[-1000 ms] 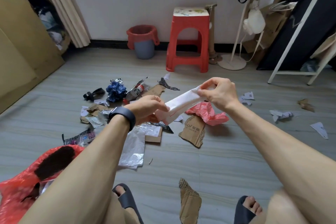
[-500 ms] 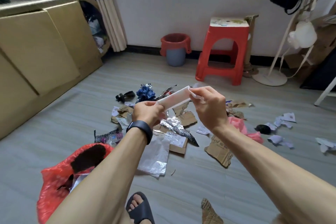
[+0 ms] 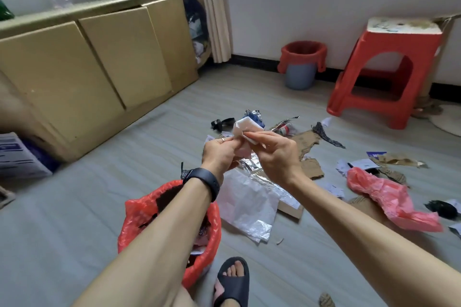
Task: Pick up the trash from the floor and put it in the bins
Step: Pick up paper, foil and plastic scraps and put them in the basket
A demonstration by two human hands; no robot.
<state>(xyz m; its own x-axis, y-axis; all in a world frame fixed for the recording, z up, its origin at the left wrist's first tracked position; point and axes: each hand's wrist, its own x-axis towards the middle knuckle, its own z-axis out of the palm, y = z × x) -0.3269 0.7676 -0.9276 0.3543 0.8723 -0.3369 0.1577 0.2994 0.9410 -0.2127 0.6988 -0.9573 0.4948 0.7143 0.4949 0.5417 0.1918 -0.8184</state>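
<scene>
Crumpled white paper (image 3: 245, 127) pinched between my left hand (image 3: 219, 151) and right hand (image 3: 274, 154) at my twelve o'clock, open red-lined bin (image 3: 136, 207) just below at seven, cardboard (image 3: 310, 169), foil (image 3: 249, 163), pink bag (image 3: 384, 192) strewn toward two o'clock

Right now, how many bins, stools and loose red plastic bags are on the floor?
Bins: 2, the near bin and the far bin
Stools: 1, the red stool
Loose bags: 1, the red plastic bag
Total: 4

Home: cabinets (image 3: 82, 65), curtain (image 3: 214, 7), stool (image 3: 381, 67)
</scene>
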